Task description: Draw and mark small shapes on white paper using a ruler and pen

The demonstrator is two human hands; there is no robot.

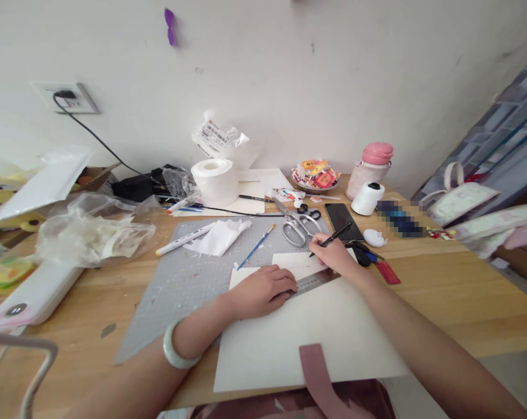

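A large white sheet (pixel 298 343) lies over the front of a grey cutting mat (pixel 159 308). Across the sheet's upper part rests a metal ruler (pixel 312 283). My left hand (pixel 263 289), palm down with fingers curled together, presses on the ruler's left end. My right hand (pixel 332 252) grips a black pen (pixel 339 231), its tip down at a smaller white paper (pixel 296 263) beyond the ruler. Faint lines show on that paper. Silver scissors (pixel 295 230) lie on the mat behind my hands, and a blue paintbrush (pixel 255 247) is to their left.
Behind stand a white paper roll (pixel 215 181), a bowl of wrapped sweets (pixel 316 177), a pink bottle (pixel 368 169) and a thread spool (pixel 368 198). A phone (pixel 342 220) and keys (pixel 367 254) lie right. Plastic bags (pixel 93 230) and a white device (pixel 34 294) are left.
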